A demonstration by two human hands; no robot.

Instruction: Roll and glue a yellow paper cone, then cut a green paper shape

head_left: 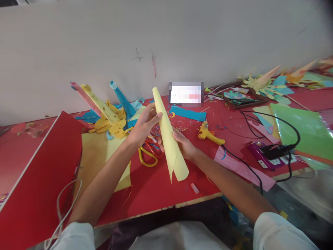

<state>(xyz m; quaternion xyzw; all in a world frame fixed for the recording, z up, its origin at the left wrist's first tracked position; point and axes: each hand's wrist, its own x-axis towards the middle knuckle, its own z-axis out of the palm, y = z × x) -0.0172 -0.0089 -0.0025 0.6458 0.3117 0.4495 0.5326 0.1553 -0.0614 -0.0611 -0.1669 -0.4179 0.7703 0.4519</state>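
Note:
A sheet of pale yellow paper, rolled into a narrow cone (168,139), is held up over the red table. Its thin end points up and away; the wider end flares toward me with a loose pointed corner. My left hand (145,121) grips the upper part, thumb lying along the front. Lower on the right side, my right hand (183,144) closes round the roll, its fingers partly behind the paper. Beneath the hands lie scissors with yellow and red handles (148,156), partly hidden by the cone and left hand. Yellow paper sheets (104,156) rest under my left forearm.
A yellow glue gun (209,133) with a black cord lies to the right, near a pink paper strip (244,168) and a purple box (267,156). Finished-looking paper cones (104,107) lean at the back left. A red board (49,170) stands at left.

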